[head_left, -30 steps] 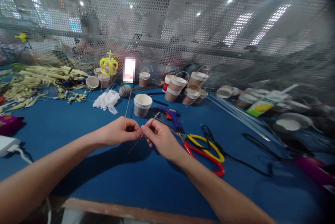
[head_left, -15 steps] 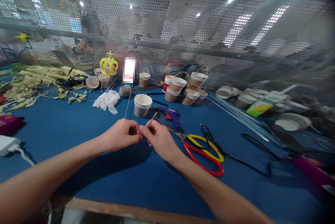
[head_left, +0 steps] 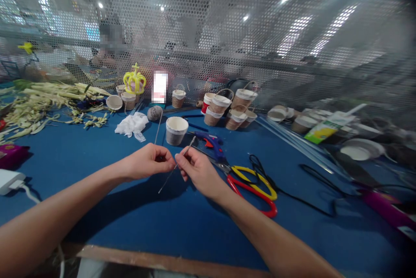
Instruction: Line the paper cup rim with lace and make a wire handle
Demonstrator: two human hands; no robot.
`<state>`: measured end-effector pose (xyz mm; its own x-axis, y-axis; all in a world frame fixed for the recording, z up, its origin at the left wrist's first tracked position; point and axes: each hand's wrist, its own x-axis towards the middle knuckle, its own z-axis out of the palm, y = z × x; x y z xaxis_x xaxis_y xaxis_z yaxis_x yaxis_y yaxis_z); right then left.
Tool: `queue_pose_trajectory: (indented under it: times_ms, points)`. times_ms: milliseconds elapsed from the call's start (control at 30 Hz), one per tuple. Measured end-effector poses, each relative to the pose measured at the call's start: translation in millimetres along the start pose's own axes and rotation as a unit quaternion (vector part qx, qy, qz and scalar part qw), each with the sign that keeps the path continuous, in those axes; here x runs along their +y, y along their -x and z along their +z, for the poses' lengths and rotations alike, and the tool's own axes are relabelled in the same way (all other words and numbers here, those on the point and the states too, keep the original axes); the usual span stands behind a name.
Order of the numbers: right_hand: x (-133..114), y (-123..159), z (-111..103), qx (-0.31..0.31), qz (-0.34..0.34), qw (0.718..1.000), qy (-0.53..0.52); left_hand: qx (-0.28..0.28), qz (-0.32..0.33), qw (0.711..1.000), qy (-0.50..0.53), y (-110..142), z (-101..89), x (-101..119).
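Note:
My left hand (head_left: 150, 161) is closed in a pinch near the middle of the table. A strand of grey yarn (head_left: 158, 128) runs down from a yarn ball (head_left: 154, 113) to behind these fingers. Close beside it, my right hand (head_left: 199, 169) pinches a thin grey wire-like stick (head_left: 167, 181) between thumb and fingers. The stick slants, its thicker upper end standing out above the fingers and its thin end pointing down towards me. The fingertips of both hands nearly meet, and the yarn between them is too small to make out. A white-rimmed paper cup (head_left: 176, 131) stands just beyond.
Scissors (head_left: 251, 187) with red and yellow handles lie right of my right hand, near a blue glue gun (head_left: 212, 144). Crumpled white tissue (head_left: 131, 126) lies left. Behind are several small handled baskets (head_left: 212, 116), dried plant strips (head_left: 42, 104) and a perforated metal screen (head_left: 195, 31).
My fingertips have moved slightly apart. The stick's lower end shows more clearly below my hands, and my left hand has shifted up a little.

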<state>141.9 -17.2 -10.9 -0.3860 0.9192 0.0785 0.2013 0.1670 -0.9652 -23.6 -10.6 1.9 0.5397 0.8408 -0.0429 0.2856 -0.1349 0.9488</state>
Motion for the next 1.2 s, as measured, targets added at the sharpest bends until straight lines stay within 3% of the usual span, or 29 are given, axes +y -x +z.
queue_pose_trajectory:
  times_ms: [167,433,700,933,1200]
  points:
    - [2.6,0.1,0.6,0.008,-0.003,0.999,0.042,0.019,0.001,0.999,-0.044,0.8,1.8,-1.8]
    - [5.5,0.0,2.4,0.041,-0.017,0.992,0.116,0.058,-0.019,0.998,-0.026,-1.7,11.9,-7.2]
    - [0.1,-1.3,-1.9,-0.021,-0.025,0.999,0.003,0.016,-0.024,0.998,0.048,-1.4,6.9,-3.0]
    - [1.1,-1.1,0.1,0.03,0.0,0.999,0.013,0.023,0.005,1.0,-0.006,-1.3,5.7,-2.6]
    - [5.0,-1.0,2.8,0.03,-0.006,0.999,0.022,0.028,0.004,1.0,-0.003,-2.5,11.2,-8.4]
